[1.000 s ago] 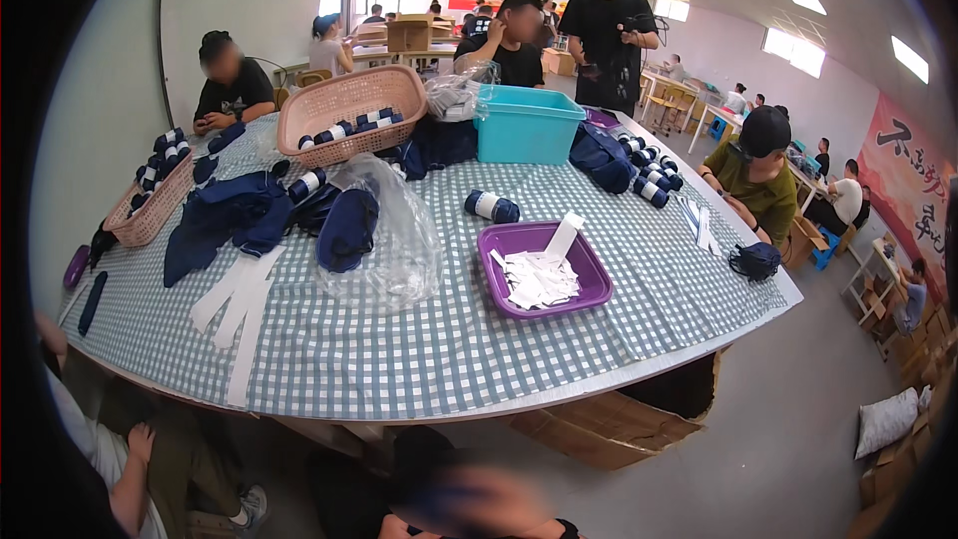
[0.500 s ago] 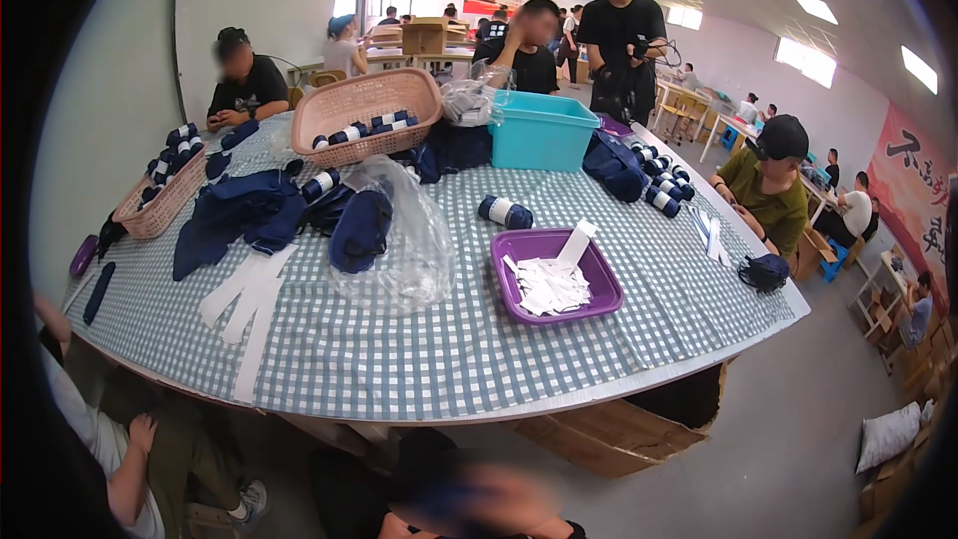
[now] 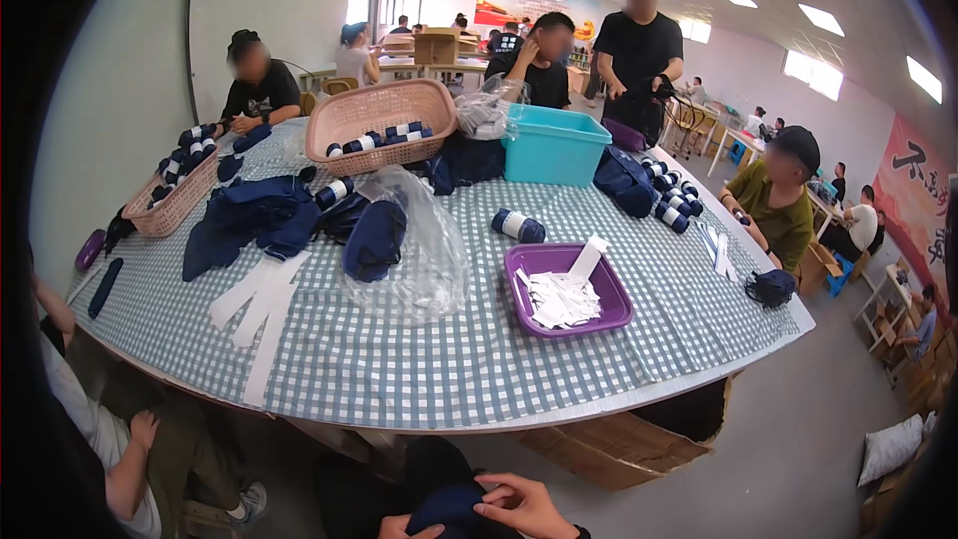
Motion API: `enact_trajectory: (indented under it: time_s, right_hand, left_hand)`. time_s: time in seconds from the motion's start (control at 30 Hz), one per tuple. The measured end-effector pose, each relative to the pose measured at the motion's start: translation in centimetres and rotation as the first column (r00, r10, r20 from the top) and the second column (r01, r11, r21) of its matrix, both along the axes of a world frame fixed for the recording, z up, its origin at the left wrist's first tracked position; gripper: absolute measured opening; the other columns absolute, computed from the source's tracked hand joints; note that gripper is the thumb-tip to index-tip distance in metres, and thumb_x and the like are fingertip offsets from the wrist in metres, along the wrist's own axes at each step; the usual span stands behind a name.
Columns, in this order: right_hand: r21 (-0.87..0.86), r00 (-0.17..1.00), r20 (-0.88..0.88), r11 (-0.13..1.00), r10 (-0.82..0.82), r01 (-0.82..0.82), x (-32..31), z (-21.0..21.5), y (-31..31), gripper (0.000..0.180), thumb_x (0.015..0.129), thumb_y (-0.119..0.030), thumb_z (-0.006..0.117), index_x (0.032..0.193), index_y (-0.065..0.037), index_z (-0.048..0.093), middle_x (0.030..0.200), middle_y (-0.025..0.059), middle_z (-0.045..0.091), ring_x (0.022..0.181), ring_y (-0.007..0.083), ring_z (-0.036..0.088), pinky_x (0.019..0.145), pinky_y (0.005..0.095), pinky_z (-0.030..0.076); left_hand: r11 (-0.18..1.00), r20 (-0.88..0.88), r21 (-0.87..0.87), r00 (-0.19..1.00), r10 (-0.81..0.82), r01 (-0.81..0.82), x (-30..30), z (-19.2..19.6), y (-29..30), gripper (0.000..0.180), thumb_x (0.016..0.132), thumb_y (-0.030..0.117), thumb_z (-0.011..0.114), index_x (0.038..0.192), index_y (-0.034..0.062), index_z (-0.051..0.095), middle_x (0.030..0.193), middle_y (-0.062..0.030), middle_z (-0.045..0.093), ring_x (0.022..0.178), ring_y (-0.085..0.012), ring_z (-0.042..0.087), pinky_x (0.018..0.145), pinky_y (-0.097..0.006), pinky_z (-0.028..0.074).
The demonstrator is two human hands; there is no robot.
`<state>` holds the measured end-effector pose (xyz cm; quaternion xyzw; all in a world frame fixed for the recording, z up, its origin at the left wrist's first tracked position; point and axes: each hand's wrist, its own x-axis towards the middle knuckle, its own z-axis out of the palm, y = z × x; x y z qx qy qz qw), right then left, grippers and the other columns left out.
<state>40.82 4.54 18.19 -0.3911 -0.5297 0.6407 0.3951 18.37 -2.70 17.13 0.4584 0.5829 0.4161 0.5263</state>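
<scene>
At the lower edge, below the table, my left hand (image 3: 407, 527) and my right hand (image 3: 526, 507) are on a piece of navy blue fabric (image 3: 449, 509) in my lap. The fingers of my right hand pinch its right side. Only part of my left hand shows, its fingers closed along the left and lower side of the cloth. What the fabric is made into I cannot tell. On the table beyond, nearest to my hands, stands a purple plastic basket (image 3: 515, 317) with many white paper strips (image 3: 561, 299) in it. Behind it lies a navy roll with a white band (image 3: 519, 226).
Navy pouches lie around a clear plastic bag (image 3: 429, 269). White strips (image 3: 261, 324) lie at left. Pink baskets (image 3: 329, 105) and a turquoise bin (image 3: 559, 150) stand farther back. A cardboard box (image 3: 619, 444) sits under the table edge. Several people are around the table.
My right hand, blurred before, now shows clearly at the right side of the navy fabric. The view has shifted slightly, moving the table right and down in the picture.
</scene>
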Motion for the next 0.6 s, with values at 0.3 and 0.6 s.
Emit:
enact_trajectory:
  time_s: [0.3,0.6]
  right_hand:
    - [0.031,1.000,-0.025,1.000,0.007,-0.006,0.1,0.1,0.2,0.041,0.088,-0.007,0.076,0.125,0.002,0.061,0.087,0.0046,0.071,0.078,0.0082,0.063,0.073,0.0252,0.053]
    - [0.048,0.999,0.025,0.998,0.026,-0.027,0.5,-0.1,0.4,0.042,0.095,-0.024,0.069,0.128,0.001,0.061,0.096,0.0109,0.072,0.086,0.0167,0.067,0.078,0.0321,0.054]
  left_hand:
    - [0.997,-0.004,0.052,0.999,0.052,-0.052,-0.3,0.3,-0.1,0.025,0.086,0.016,0.075,0.090,-0.0078,0.069,0.076,-0.0148,0.071,0.070,-0.0130,0.063,0.065,-0.034,0.050]
    - [0.995,-0.112,0.034,0.989,0.094,-0.091,-0.7,0.7,-0.5,0.027,0.086,0.018,0.076,0.093,-0.0080,0.071,0.084,-0.0198,0.073,0.076,-0.0229,0.070,0.070,-0.036,0.052]
